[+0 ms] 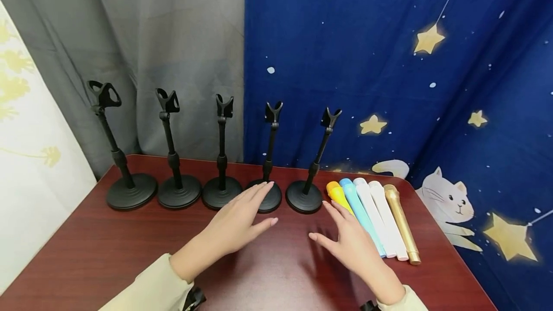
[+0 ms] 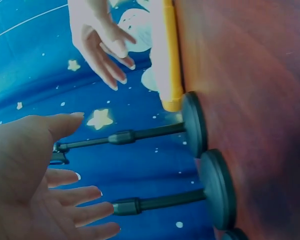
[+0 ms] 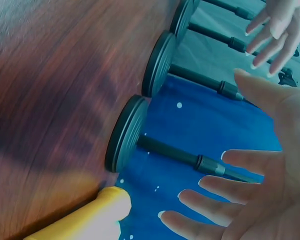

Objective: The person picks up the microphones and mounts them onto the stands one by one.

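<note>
1. While our reddish-brown wooden table (image 1: 108, 248) lies below, five black round-based stands (image 1: 221, 192) line its back;
2. our left hand (image 1: 235, 224) and right hand (image 1: 352, 241) hover relaxed, grasping nothing;
3. beside our nearer right hand, yellow, blue, white and gold tubular microphones (image 1: 374, 215) slant lengthwise toward us.

Homelike room with starry curtain (image 1: 390, 68)

Left hand (image 1: 236, 222) and right hand (image 1: 352, 241), apart, fingers (image 1: 254, 194) extended
Both arms (image 1: 196, 259) slant inward; each thumb (image 1: 264, 226) stands off from its fingers, and the two thumbs point toward each other across a gap.
</note>
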`<action>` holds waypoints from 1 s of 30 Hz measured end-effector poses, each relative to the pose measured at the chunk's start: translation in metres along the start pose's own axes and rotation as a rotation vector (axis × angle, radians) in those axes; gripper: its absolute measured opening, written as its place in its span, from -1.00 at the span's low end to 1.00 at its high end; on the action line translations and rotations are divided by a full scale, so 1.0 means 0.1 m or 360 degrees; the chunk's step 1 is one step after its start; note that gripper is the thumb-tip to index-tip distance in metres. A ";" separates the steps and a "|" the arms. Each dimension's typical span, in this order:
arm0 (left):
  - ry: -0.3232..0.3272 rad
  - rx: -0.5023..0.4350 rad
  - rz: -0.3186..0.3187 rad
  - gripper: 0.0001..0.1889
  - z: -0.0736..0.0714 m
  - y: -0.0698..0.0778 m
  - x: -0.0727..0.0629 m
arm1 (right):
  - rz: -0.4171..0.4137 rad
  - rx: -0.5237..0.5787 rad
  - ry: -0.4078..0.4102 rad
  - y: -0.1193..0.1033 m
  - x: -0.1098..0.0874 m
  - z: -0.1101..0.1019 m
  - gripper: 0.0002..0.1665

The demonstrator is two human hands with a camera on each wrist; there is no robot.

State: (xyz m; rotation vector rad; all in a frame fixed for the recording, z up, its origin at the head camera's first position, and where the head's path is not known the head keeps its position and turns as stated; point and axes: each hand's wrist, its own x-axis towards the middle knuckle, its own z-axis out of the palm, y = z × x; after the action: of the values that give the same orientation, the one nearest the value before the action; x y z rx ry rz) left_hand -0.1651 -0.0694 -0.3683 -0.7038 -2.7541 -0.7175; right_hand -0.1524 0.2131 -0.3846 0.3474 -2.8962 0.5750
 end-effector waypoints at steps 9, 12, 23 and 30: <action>0.0185 -0.0175 -0.0225 -0.39 -0.09 0.08 0.33 | 0.0039 -0.0071 0.0061 0.10 0.08 -0.06 -0.09; 0.0179 -0.0254 -0.0228 -0.42 -0.08 0.09 0.42 | 0.0063 -0.0099 0.0071 0.14 0.11 -0.06 -0.11; 0.0132 -0.0753 -0.0224 -0.45 -0.02 0.18 0.86 | 0.0314 -0.0292 -0.0004 0.27 0.20 -0.04 -0.08; 0.0127 -0.0831 -0.0233 -0.44 0.13 0.23 1.09 | 0.0354 -0.0376 0.0002 0.35 0.22 -0.02 -0.11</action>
State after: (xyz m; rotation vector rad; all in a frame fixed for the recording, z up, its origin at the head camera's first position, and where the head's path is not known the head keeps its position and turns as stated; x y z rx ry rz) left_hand -0.2488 -0.0028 -0.3360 -0.5440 -2.5745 -1.4907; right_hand -0.1821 0.2410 -0.3911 -0.0075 -2.9785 0.2557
